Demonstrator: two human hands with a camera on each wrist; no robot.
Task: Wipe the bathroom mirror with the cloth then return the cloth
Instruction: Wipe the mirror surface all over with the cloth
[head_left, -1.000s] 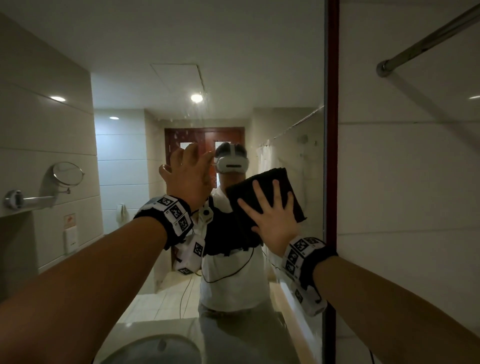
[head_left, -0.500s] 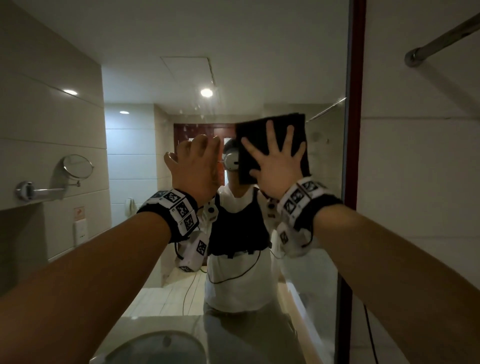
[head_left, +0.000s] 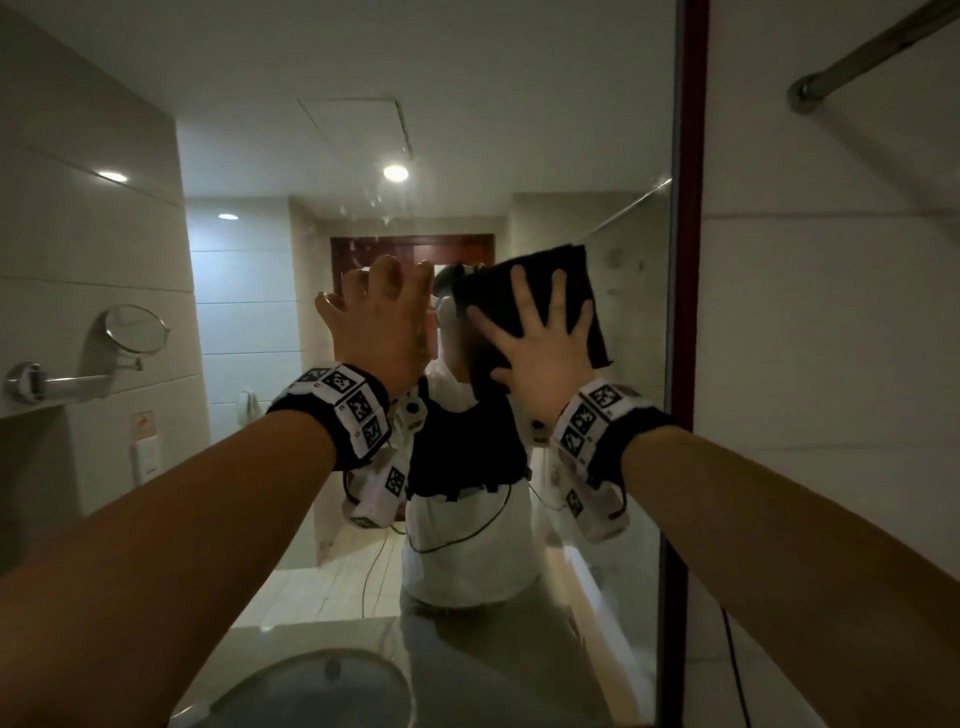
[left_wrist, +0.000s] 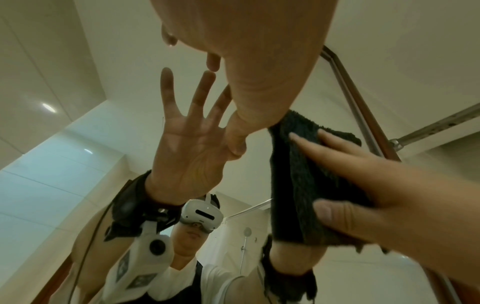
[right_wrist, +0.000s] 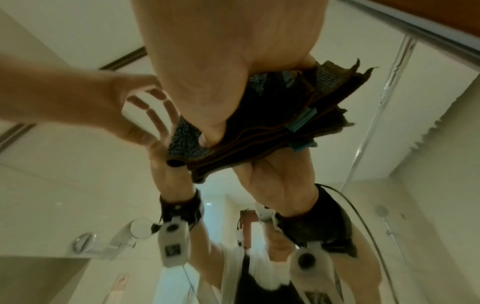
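The bathroom mirror (head_left: 467, 130) fills the head view in front of me. With fingers spread flat, my right hand (head_left: 540, 338) presses a dark folded cloth (head_left: 576, 270) against the glass near its right edge, over my reflected head. My left hand (head_left: 379, 322) holds nothing and touches the glass with its fingertips just left of the cloth. The left wrist view has the cloth (left_wrist: 293, 185) under the right hand (left_wrist: 363, 185). In the right wrist view the folded cloth (right_wrist: 272, 127) lies between palm and glass, with the left hand (right_wrist: 103, 102) beside it.
A dark red frame (head_left: 693, 260) edges the mirror on the right, with a tiled wall (head_left: 831, 364) and a metal rail (head_left: 872, 52) beyond. A sink basin (head_left: 311, 691) sits below. A round magnifying mirror (head_left: 135, 330) on an arm shows at the left.
My right hand slid the cloth up the glass, then slightly back down and left over my reflected head. My left hand stayed on the mirror.
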